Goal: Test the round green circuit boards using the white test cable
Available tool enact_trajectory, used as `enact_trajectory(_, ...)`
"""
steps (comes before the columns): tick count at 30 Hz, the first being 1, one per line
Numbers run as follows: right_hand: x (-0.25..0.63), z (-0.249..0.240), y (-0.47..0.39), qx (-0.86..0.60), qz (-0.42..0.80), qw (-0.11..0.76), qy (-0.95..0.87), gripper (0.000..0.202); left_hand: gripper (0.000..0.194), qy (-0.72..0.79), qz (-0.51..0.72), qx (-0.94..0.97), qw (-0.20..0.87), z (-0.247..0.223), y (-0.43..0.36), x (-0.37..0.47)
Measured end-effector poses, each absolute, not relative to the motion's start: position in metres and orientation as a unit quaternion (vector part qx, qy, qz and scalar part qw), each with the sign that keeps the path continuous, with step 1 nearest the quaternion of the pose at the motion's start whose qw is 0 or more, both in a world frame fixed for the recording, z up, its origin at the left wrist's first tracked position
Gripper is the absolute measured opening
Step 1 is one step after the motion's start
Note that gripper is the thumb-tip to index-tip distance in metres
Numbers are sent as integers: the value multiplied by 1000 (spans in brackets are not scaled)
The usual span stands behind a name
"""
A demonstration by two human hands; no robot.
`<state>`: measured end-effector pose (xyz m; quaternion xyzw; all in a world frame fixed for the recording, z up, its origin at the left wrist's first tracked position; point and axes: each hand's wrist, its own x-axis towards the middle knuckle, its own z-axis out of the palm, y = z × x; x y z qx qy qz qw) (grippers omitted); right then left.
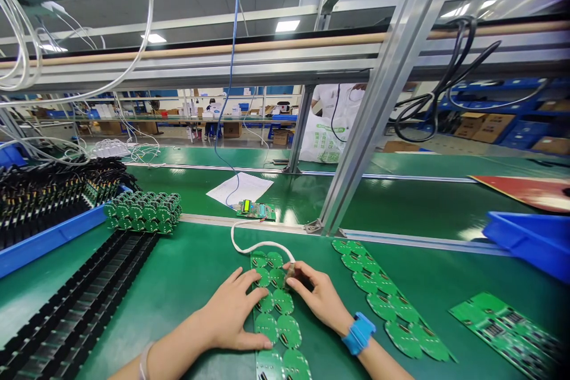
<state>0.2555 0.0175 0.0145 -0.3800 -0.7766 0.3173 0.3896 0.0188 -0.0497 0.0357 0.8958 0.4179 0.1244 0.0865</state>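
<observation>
A panel of round green circuit boards lies lengthwise on the green bench in front of me. My left hand rests on its left side, fingers spread, holding nothing. My right hand pinches a connector at the end of a white cable, against the panel's upper right. That cable runs back to a small test board with a lit yellow-green display. Another round-board panel lies to the right.
Stacked round boards stand behind black slotted rails at left. Blue bins flank both sides. A slanted metal post rises from the bench. Rectangular boards lie at lower right. A person stands beyond, near a white bag.
</observation>
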Motion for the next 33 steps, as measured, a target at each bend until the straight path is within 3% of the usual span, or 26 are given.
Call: enact_trajectory(33, 255, 16, 17, -355, 293, 379, -803, 24, 79, 420, 112, 896, 86, 38, -50, 20)
